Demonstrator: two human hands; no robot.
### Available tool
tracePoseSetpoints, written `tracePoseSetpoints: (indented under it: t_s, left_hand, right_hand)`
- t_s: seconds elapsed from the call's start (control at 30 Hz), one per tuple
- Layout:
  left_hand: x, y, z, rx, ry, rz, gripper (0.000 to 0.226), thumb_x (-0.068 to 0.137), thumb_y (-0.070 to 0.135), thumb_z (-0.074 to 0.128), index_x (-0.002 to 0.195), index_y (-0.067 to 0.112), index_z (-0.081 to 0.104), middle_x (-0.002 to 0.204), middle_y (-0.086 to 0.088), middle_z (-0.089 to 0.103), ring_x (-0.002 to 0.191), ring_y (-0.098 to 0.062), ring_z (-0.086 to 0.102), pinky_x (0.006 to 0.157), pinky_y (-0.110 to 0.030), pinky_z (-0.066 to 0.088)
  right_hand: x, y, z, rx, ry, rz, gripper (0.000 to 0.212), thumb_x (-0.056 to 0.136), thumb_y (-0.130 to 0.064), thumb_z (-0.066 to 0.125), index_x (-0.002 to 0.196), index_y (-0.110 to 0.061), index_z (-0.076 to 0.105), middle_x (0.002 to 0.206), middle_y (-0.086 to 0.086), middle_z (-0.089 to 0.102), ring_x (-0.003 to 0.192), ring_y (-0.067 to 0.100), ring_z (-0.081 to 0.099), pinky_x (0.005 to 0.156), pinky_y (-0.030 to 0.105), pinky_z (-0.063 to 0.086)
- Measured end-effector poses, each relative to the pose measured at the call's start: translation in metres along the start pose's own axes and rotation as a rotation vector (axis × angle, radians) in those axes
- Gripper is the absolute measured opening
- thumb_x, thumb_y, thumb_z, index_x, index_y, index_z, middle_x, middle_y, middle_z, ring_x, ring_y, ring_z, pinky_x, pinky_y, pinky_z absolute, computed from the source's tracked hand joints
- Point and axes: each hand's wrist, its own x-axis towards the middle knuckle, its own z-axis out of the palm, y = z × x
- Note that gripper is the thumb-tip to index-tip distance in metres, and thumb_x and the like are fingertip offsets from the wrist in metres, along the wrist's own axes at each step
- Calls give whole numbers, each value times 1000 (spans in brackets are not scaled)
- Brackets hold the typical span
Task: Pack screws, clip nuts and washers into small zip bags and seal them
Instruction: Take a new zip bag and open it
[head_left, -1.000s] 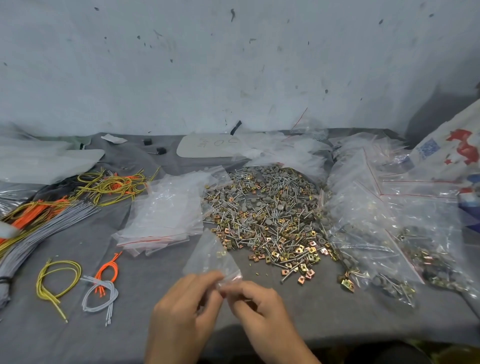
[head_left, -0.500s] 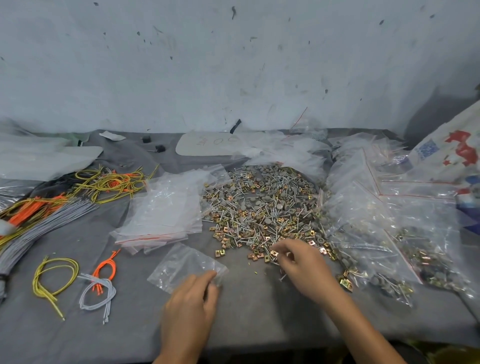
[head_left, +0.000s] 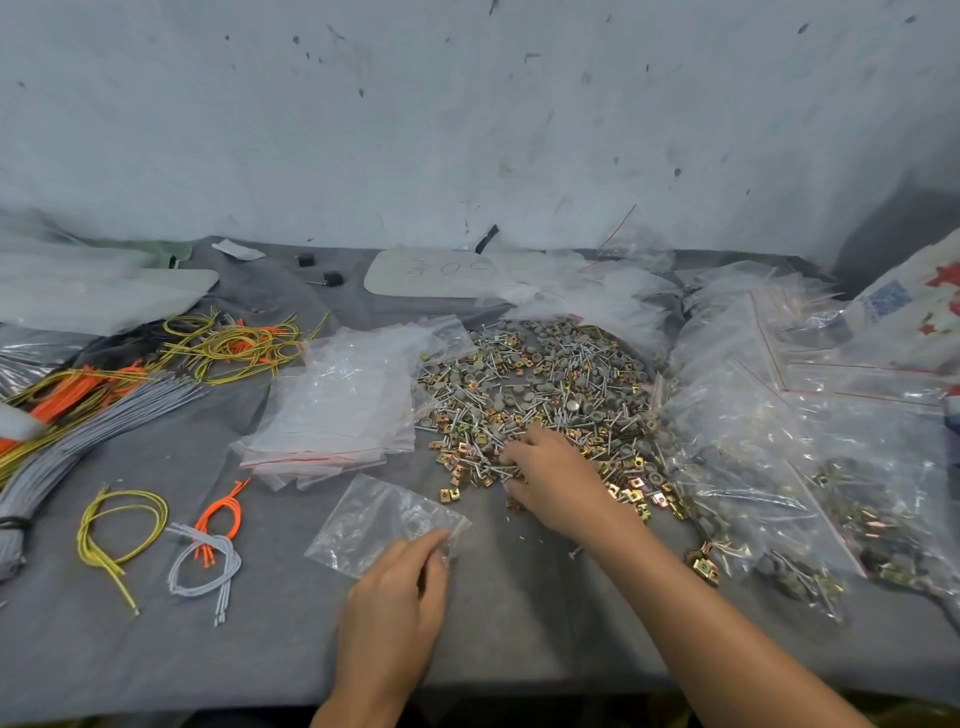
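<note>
Holding a zip bag (head_left: 382, 525) flat on the grey table (head_left: 519, 623) by its near-right corner.
My left hand (head_left: 397, 597) pinches it, long axis slanting far-left to near-right; my right hand (head_left: 556, 480) curls into the hardware pile (head_left: 535, 384), grip unclear.

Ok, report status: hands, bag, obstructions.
Left hand pinches zip bag, flat on table. Right hand fingers in hardware pile, grip unclear. Nothing between pile and bag.
</note>
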Motion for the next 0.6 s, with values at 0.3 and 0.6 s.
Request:
tracePoseSetpoints:
  t_s: [0.3,0.6]
  left_hand:
    - [1,-3,0,-51,1,49,24,90,17,71,112,26,76,102,12,73,90,-11,69,76,-33,57]
    - [3,-5,1,-154,7,-40,28,93,14,66,116,28,73,106,11,73,91,-14,68,82,-36,55]
  right_hand:
    - [-10,-9,6,-74,76,-23,10,103,-15,45,103,-12,55,106,6,56,102,28,52,80,37,40]
    - [-51,-19,-5,336,56,-8,13,104,-29,46,92,-30,49,82,-10,59,75,8,55,65,34,43]
